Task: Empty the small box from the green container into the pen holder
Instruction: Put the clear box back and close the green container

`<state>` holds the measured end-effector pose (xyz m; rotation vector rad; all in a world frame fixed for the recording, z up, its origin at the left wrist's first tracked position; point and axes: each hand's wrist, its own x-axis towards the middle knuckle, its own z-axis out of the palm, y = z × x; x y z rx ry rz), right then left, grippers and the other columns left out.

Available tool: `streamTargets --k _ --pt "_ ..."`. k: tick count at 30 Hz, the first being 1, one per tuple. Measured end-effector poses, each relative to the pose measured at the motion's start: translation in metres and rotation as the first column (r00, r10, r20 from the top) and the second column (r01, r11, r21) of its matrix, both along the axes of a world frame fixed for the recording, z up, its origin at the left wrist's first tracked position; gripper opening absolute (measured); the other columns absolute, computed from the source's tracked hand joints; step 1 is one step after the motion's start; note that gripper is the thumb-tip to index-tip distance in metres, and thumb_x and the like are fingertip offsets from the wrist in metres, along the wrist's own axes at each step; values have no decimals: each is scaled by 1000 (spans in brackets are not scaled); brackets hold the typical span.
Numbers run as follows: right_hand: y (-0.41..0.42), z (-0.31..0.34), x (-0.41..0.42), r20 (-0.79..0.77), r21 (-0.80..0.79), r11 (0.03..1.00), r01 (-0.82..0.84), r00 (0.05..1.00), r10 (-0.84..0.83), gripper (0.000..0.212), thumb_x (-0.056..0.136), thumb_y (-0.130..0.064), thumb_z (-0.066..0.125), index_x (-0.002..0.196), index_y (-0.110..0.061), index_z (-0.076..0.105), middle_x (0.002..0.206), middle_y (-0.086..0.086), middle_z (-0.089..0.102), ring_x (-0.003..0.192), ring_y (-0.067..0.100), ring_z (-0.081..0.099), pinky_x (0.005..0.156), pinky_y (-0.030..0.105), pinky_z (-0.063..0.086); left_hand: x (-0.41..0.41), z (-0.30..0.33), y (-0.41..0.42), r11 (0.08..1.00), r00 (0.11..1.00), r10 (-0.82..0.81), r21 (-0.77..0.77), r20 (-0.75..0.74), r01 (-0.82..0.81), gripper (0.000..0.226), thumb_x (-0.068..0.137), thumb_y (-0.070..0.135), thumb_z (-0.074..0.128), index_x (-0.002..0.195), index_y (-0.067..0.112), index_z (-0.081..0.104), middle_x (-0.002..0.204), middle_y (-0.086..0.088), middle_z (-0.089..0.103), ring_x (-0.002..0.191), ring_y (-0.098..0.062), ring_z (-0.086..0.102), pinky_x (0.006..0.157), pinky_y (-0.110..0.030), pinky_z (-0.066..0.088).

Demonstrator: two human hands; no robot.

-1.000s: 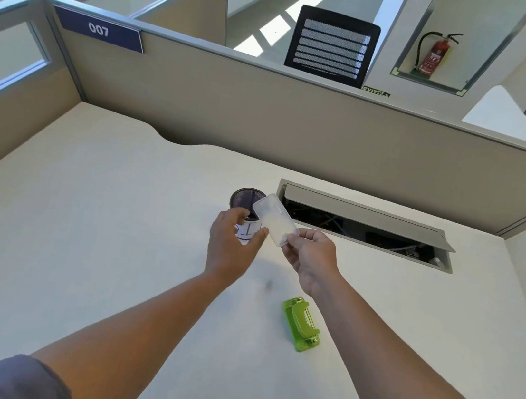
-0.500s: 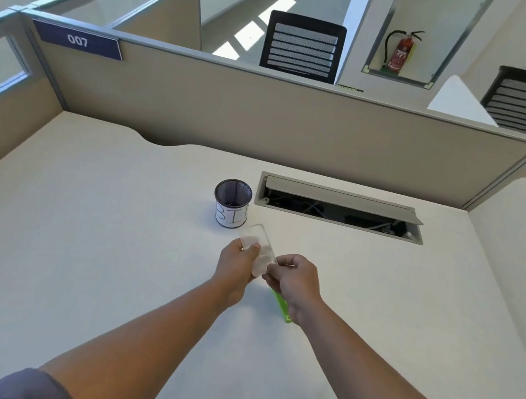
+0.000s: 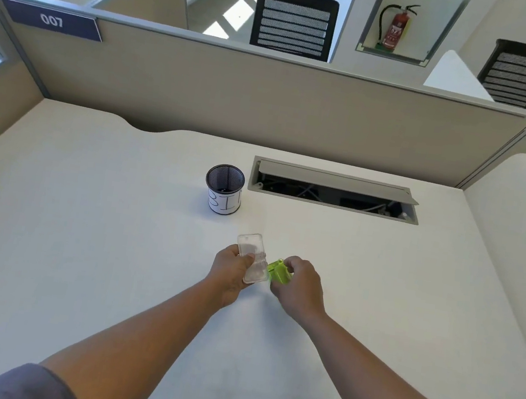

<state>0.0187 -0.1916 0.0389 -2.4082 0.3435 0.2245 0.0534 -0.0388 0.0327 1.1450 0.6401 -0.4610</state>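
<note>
Clear plastic, oblong and round-cornered, the small box [image 3: 252, 258] sits pinched in the left hand [image 3: 231, 274] above the desk [image 3: 80, 241], its far end pointing toward the mesh pen holder [image 3: 224, 189], which stands well apart behind it. Just beside the box, the right hand [image 3: 297, 285] closes its fingers on the green container [image 3: 276, 270], mostly hidden under them.

place: open-plan office | evidence: cubicle partition [image 3: 269, 98] with numbered plate "007" [image 3: 52, 21]; desk [image 3: 80, 241] cable hatch [image 3: 333, 190]; mesh-back chairs [image 3: 295, 23]; wall fire extinguisher [image 3: 395, 28]
</note>
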Motion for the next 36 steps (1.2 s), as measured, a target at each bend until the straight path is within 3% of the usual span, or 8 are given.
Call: streamTargets --k 5,11,16,20,26,31,36 --pt "0 -9 3 -50 -97 995 -32 998 27 42 73 -22 72 113 -24 58 108 1 59 99 29 59 83 42 52 -4 -9 0 1000 999 -18 25 -28 19 22 101 -6 50 108 8 65 104 -13 73 90 -29 72 64 -37 61" --pt "-5 -16 9 -58 -114 990 -80 996 74 51 78 -19 70 126 -23 54 118 5 58 108 31 58 89 44 50 -6 -17 0 998 998 -52 35 -31 53 34 94 -19 48 115 3 63 113 -22 69 104 -39 69 79 -46 60" --pt "-7 -18 10 15 -65 996 -53 998 54 39 84 -21 64 123 -18 59 109 6 60 96 28 60 79 37 50 -7 -19 1 997 996 -77 16 -40 77 39 91 -22 44 104 10 63 123 -27 67 116 -44 66 91 -56 58" --pt "-9 -18 13 37 -39 999 -19 999 21 34 86 -18 59 120 -13 62 99 7 64 88 27 59 74 35 47 -9 -21 0 996 995 -86 -8 -54 86 42 91 -22 42 106 11 62 126 -27 65 116 -44 66 87 -56 59" --pt "-10 -18 10 64 188 980 65 995 -78 38 84 -12 60 122 -18 60 74 -3 56 67 16 53 68 38 51 -11 -18 -2 993 991 -115 -28 -67 114 49 88 -23 40 112 14 62 128 -23 64 112 -41 68 87 -59 59" --pt "-1 -10 12 99 365 929 60 990 -103 43 83 -16 58 124 -30 60 77 -10 55 58 -1 51 56 19 48 -12 -13 -4 986 985 -164 -34 -50 163 52 86 -21 38 113 16 62 125 -21 66 109 -41 69 92 -58 58" --pt "4 -8 16 94 439 895 77 987 -131 43 80 -18 58 120 -32 64 73 -12 53 59 1 51 64 34 54 -13 -7 -8 977 978 -207 -64 -20 206 51 86 -22 39 114 15 63 119 -24 69 92 -36 70 91 -58 57"
